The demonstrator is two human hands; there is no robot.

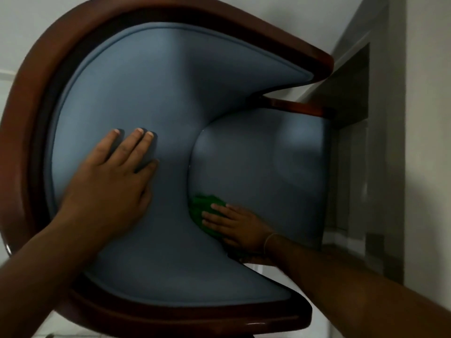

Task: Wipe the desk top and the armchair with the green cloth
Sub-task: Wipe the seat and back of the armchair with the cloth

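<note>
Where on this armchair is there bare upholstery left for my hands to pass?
The seat is bare from the green cloth to its front edge. The backrest is bare past the left hand. It is crowded at the seam, where the right hand presses the cloth.

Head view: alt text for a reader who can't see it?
Seen from above, the right hand presses a green cloth onto the seat of a blue-padded, wood-framed armchair, beside the backrest. The left hand rests flat on that backrest.
</note>
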